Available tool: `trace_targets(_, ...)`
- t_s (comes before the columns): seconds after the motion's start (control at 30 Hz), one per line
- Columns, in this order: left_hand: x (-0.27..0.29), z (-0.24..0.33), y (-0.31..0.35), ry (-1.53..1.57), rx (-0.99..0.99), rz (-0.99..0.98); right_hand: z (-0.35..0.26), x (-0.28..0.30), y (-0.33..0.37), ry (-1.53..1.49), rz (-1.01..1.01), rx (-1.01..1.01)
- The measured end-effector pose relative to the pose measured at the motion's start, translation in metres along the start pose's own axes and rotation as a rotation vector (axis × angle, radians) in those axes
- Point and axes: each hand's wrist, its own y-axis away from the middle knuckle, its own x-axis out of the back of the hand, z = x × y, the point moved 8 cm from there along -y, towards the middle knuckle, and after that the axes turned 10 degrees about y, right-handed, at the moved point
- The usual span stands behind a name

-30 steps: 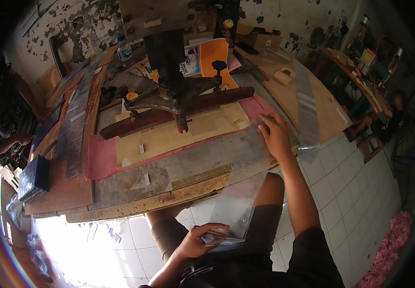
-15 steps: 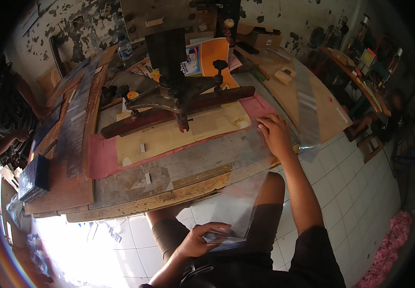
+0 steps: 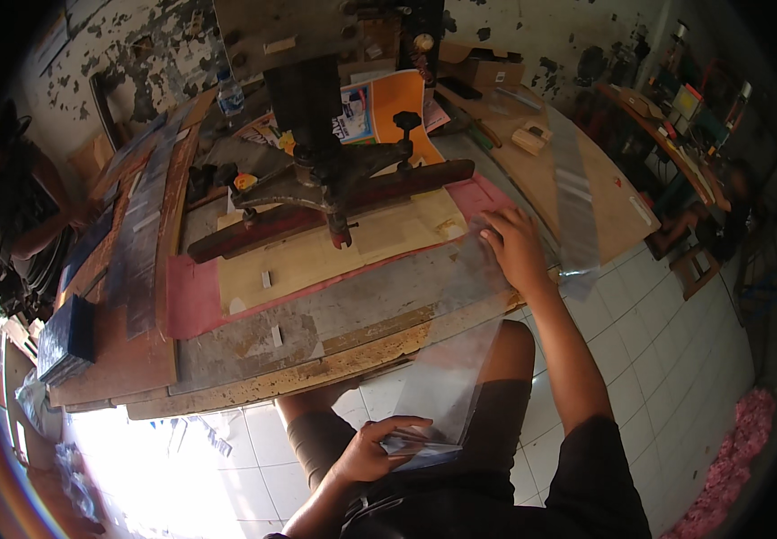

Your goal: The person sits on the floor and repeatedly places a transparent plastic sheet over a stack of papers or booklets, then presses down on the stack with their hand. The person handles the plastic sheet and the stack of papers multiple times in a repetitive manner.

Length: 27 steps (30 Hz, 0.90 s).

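Note:
A long strip of clear plastic sheet (image 3: 447, 382) stretches from my lap up over the near edge of the worktable. My left hand (image 3: 372, 454) grips its lower end above my thighs. At the strip's upper end my right hand (image 3: 514, 247) is closed, thumb and fingers pinching the film by the right end of a pink mat (image 3: 195, 292). On that mat lies a yellowish sheet (image 3: 316, 263). Over it hangs a dark metal press bar (image 3: 388, 205), apart from both hands.
Another clear strip (image 3: 577, 211) hangs off the table's right side. A wooden block (image 3: 530, 137), orange booklet (image 3: 413, 106) and water bottle (image 3: 229, 92) are farther back. A dark stack (image 3: 66, 340) stands at the left corner. One person (image 3: 33, 198) is at left, another (image 3: 721, 211) at right.
My hands keep nearly the same hold on the plastic strip. The view has shifted slightly. At the left, the other person's arm has moved up and toward the table.

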Motion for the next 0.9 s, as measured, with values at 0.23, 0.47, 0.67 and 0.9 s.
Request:
trace_targets(0.23,-0.0003,0.0024,0.0002,-0.007,0.010,-0.007,0.0008,0.0001,0.0042,0.004,0.079,0.009)
trace_targets(0.47,-0.0006,0.0023,-0.0006,-0.014,0.029,-0.007,0.0004,0.0021,0.0047,-0.032,0.089,0.011)
trace_targets(0.67,0.0002,0.0022,-0.0009,-0.010,0.027,-0.006,-0.0008,0.0045,0.0045,-0.079,0.084,-0.014)
trace_targets(0.9,-0.0004,0.0009,-0.0012,-0.005,0.033,-0.015,0.0019,0.0014,0.0055,-0.043,0.089,-0.008)
